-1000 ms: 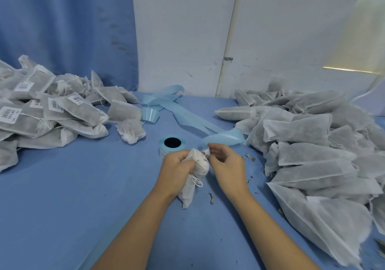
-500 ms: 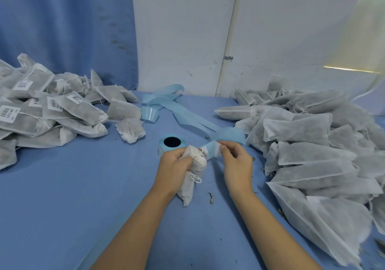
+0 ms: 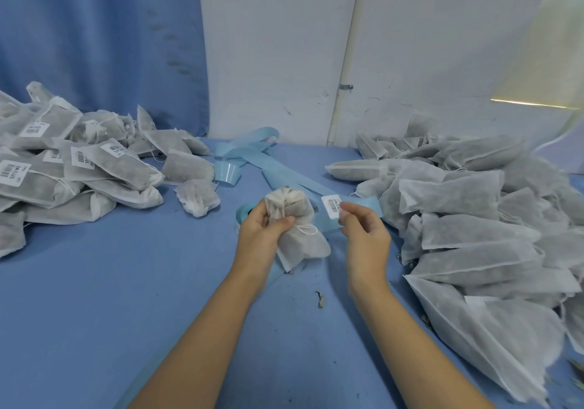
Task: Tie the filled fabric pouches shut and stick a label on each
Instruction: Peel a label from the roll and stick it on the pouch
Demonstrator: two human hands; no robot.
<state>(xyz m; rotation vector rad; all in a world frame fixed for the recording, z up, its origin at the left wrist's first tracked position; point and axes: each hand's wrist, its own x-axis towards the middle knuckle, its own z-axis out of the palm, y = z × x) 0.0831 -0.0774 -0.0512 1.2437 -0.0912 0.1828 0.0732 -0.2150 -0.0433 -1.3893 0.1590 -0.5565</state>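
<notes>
Both hands are working over the middle of the blue table (image 3: 110, 282). My left hand (image 3: 262, 235) is gripping a filled white pouch (image 3: 300, 241) around its gathered neck, fingers curled tight, with the puckered mouth pointing up and away from me. A loop of white drawstring (image 3: 305, 228) is hanging just beside the thumb. The pouch's lower end is drooping toward the table; I cannot tell whether it is touching.

My right hand (image 3: 363, 235) is pinching a small white barcode label (image 3: 331, 207) by one edge between thumb and fingertips, and is holding it upright just beside the pouch, apart from it. The hand is slightly blurred.

A pale blue roll (image 3: 244, 212) is peeking out from behind the left hand, mostly hidden. Pale blue strip (image 3: 284, 171) is trailing from that area back toward the wall (image 3: 284, 45), where it is lying in loose loops.

To the left, a pile (image 3: 79, 168) of pouches wearing barcode labels is spreading across the table in front of a blue curtain (image 3: 94, 29). One crumpled pouch (image 3: 197, 198) is sitting apart at that pile's near edge. To the right, a bigger heap (image 3: 474, 219) of pouches is lying with no labels showing. A dark scrap (image 3: 319, 299) is lying on the table between my forearms.
</notes>
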